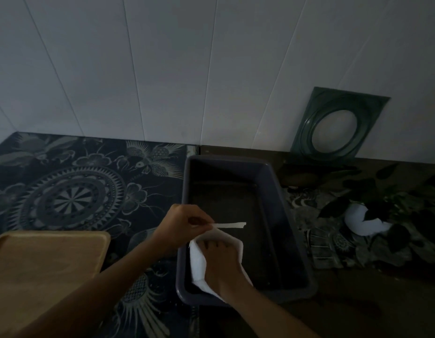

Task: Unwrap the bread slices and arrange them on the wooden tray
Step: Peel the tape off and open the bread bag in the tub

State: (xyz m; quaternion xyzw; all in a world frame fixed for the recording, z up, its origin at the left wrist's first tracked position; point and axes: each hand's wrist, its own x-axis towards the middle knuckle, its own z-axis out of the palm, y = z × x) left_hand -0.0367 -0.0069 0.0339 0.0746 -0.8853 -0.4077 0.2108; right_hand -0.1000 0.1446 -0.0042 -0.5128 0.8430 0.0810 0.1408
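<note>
A white wrapped bundle [197, 261] lies in the near left corner of a dark plastic tub [288, 230]. My right hand [220, 258] presses down on the bundle and covers most of it. My left hand [183, 224] pinches a narrow white strip of the wrapping [232, 224] and holds it stretched out over the tub. No bread is visible; the wrapping hides what is inside. The wooden tray [44, 264] sits bare at the lower left, apart from both hands.
A dark patterned cloth [72, 189] covers the counter under the tray. A green square frame with a round opening [338, 125] leans on the white wall at the back right. A leafy plant in a white pot [360, 219] stands right of the tub.
</note>
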